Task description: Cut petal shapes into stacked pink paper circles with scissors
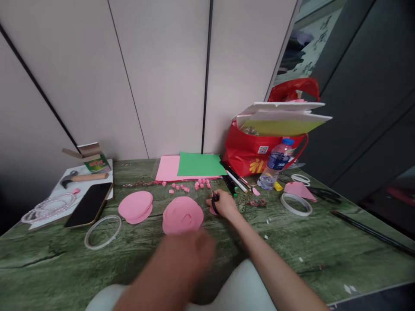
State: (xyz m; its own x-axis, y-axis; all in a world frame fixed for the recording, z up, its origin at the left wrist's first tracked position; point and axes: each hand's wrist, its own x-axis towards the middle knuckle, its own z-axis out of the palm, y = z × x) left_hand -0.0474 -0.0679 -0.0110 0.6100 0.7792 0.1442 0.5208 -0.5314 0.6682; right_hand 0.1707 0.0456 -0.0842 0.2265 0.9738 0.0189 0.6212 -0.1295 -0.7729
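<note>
Table with green wood-grain top (pixel 253 263). Right hand (pixel 226 204): fingers gripping the black handles of scissors (pixel 214 202), around the middle of the table, blades pointing toward the far edge. Small pink paper piece (pixel 212 210) just beside these fingers. Left hand (pixel 201 248): motion-blurred, nearer the near edge; open or closed, cannot tell.

Layered pink paper discs (pixel 182 214) sit just beyond the left hand; a second stack of pink discs (pixel 135 206) lies toward the left edge. Pink crumpled balls (pixel 201 184) are scattered beyond the discs, short of the green sheet (pixel 201 164) at the far edge. Toward the far right corner: red bag (pixel 240 149), water bottle (pixel 275 166) in front of it.
</note>
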